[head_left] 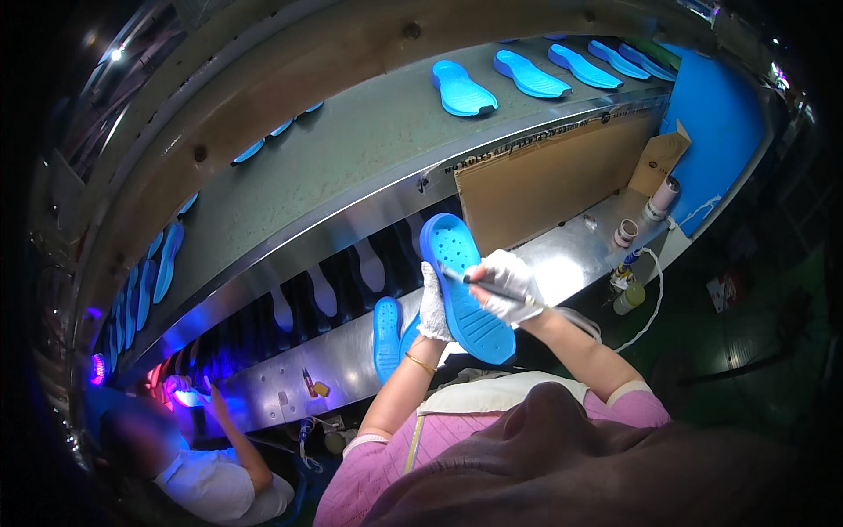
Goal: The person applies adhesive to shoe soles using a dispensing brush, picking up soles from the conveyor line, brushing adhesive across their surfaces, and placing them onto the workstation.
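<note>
A blue shoe sole (pixel 479 325) with small round holes at its far end and ridges at its near end is held up at a slant in front of me. My left hand (pixel 434 307), in a whitish glove with bare fingertips, grips its left edge. My right hand (pixel 511 285), gloved the same way, is closed round a slim brush-like tool (pixel 468 278). The tool's pale tip is at the sole's upper face, just below the holes; whether it touches I cannot tell. Another blue sole (pixel 386 338) lies on the metal ledge left of my left hand, partly covering one more.
Blue soles (pixel 461 88) lie on a grey conveyor belt (pixel 351 167) beyond the ledge. A cardboard sheet (pixel 553 176) leans there. Tape rolls (pixel 625 233) stand at the right, near a white cord (pixel 654 299). A co-worker (pixel 211 483) works at lower left under purple light.
</note>
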A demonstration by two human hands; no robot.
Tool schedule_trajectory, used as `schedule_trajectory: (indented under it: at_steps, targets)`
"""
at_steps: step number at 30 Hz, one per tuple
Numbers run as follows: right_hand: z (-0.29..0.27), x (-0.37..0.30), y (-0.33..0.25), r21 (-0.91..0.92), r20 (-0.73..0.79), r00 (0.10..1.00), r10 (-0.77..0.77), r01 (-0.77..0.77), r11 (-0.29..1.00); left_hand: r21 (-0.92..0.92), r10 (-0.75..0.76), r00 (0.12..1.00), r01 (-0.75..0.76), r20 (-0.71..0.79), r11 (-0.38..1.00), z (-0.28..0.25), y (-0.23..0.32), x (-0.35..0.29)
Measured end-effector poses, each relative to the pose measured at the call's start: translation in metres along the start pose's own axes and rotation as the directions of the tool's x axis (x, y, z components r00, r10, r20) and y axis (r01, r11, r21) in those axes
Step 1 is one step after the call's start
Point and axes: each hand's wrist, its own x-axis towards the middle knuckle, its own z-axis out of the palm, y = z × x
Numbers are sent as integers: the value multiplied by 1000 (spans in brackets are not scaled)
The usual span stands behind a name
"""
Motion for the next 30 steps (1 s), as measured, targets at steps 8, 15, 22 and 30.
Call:
schedule_trajectory:
  at_steps: [8,15,22,30]
  targets:
    - [9,-19,6,30,12,989,148,-148,989,-38,96,995,-95,30,995,4,16,9]
    - [10,-22,0,186,25,928,373,-370,910,-40,114,993,-115,-27,993,-12,27,14]
    - [1,-27,-3,373,287,827,484,-562,738,-84,101,995,-100,14,991,4,38,12]
    - [-24,-13,-7,402,-111,930,351,-280,871,-75,92,979,-79,183,994,53,7,-13]
